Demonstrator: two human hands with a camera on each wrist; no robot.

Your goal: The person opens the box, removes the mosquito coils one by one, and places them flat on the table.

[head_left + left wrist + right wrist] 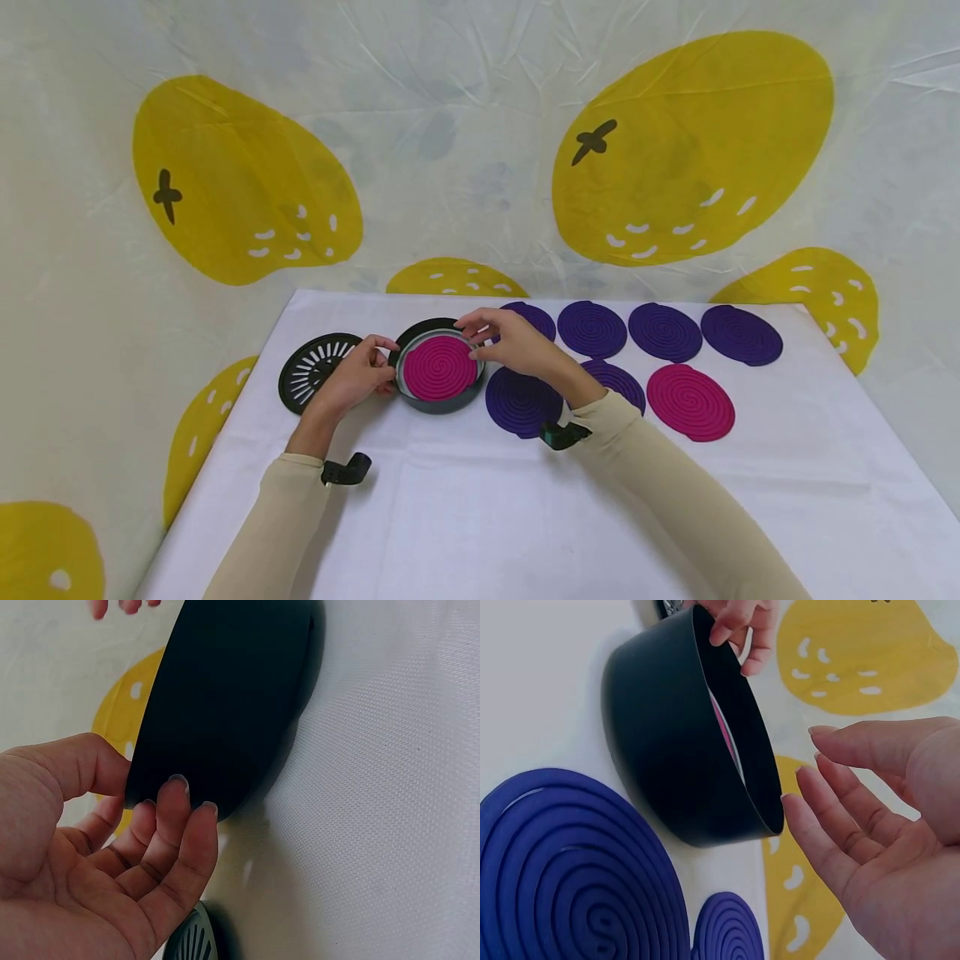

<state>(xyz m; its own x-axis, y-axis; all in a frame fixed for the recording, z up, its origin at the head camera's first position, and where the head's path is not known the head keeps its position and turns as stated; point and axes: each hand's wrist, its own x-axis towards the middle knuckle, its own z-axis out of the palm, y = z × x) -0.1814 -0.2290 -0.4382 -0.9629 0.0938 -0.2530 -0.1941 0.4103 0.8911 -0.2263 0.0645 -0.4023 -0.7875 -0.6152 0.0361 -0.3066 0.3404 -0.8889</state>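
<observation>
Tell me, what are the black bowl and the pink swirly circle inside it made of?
The black bowl looks like matte plastic or painted metal: smooth, dull, thin-walled. The pink swirly circle looks like a pressed, powdery coil, maybe soft rubber; its ridges look dull, not shiny.

holder (420, 400) centre-left of frame, on table (450, 517) | 1 coil (439, 367) inside holder | lid (315, 371) just left of holder | left hand (358, 377) at holder's left rim | right hand (510, 342) at its right rim | 7 loose coils (666, 332) right of holder, in 2 rows
</observation>
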